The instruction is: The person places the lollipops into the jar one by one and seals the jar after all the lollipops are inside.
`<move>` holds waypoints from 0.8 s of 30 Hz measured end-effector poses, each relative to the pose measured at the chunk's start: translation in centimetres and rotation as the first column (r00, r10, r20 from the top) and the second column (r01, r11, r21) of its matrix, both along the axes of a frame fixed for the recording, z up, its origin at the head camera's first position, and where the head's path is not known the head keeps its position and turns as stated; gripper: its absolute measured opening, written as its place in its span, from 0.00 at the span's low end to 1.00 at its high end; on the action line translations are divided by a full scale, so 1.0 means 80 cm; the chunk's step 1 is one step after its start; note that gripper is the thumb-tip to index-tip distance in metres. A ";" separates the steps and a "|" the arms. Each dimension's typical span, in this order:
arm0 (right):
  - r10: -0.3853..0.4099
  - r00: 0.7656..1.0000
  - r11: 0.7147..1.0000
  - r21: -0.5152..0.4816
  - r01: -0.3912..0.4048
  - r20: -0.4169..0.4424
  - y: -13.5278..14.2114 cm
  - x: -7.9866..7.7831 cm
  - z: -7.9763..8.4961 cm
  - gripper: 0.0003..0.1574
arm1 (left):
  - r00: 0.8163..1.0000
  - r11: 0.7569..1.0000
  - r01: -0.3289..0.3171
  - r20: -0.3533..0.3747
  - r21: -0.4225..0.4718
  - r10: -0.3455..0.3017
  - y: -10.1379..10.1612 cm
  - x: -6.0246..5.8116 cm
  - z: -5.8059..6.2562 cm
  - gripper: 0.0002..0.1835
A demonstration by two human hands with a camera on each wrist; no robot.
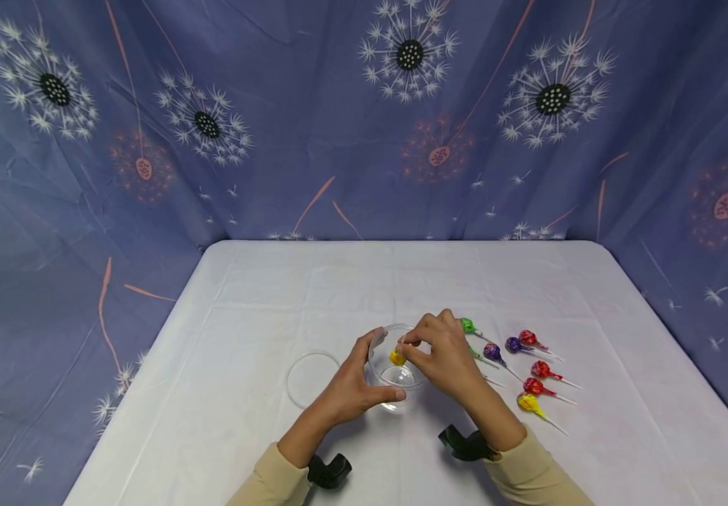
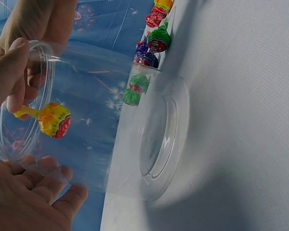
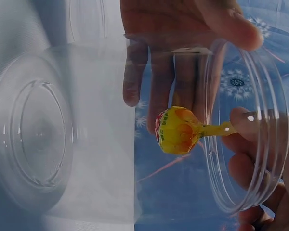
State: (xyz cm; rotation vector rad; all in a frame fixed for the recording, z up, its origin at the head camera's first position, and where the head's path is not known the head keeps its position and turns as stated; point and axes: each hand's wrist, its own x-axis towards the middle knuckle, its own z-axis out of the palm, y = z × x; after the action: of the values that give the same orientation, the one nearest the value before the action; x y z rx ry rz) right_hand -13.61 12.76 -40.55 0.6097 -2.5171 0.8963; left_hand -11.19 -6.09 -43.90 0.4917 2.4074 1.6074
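Observation:
A clear plastic jar stands upright on the table, its inside bare at the bottom in the wrist views. My left hand grips the jar's side, thumb at the front and fingers around the back. At the mouth, my right hand pinches the stick of a yellow-wrapped lollipop. The candy head hangs inside the jar below the rim, above the base and apart from it. Right of the jar lie several wrapped lollipops: green, purple, red and yellow. My right hand partly hides the nearest ones.
A clear round lid lies flat to the left of the jar. White cloth covers the table. Behind it and at both sides hangs a blue curtain with dandelion prints.

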 end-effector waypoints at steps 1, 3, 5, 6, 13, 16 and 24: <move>0.000 1.000 1.000 0.008 0.000 -0.011 -0.001 0.000 -0.001 0.05 | 1.000 1.000 0.001 0.001 0.002 -0.001 0.000 0.000 0.000 0.53; 0.002 0.999 1.000 0.026 -0.001 -0.033 -0.003 0.000 -0.001 0.05 | 1.000 1.000 0.002 0.002 0.003 -0.002 0.000 0.000 0.000 0.53; 0.003 0.999 0.999 0.042 -0.001 -0.051 -0.004 0.000 -0.001 0.05 | 1.000 1.000 -0.001 0.002 -0.004 0.001 0.000 0.000 0.000 0.53; 0.005 0.998 0.999 0.052 -0.002 -0.058 -0.004 0.000 -0.001 0.05 | 1.000 1.000 -0.003 0.001 -0.010 0.003 0.000 0.000 0.000 0.53; 0.005 0.998 0.991 0.131 0.003 -0.061 -0.005 0.001 0.000 0.07 | 1.000 1.000 -0.010 -0.002 -0.026 0.010 0.000 0.001 0.001 0.52; 0.004 0.998 0.987 0.162 0.006 -0.065 -0.006 0.002 0.002 0.07 | 1.000 1.000 -0.011 -0.003 -0.029 0.011 0.000 0.001 0.001 0.52; 0.006 0.997 0.977 0.215 0.010 -0.074 -0.007 0.002 0.004 0.08 | 1.000 1.000 -0.010 -0.001 -0.024 0.010 0.000 0.001 0.002 0.52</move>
State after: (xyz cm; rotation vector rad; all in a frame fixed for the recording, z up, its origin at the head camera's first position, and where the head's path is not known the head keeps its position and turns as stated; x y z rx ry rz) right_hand -13.48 12.23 -40.26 0.6934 -2.5648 0.5920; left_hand -11.10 -6.09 -43.73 0.4775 2.4302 1.5808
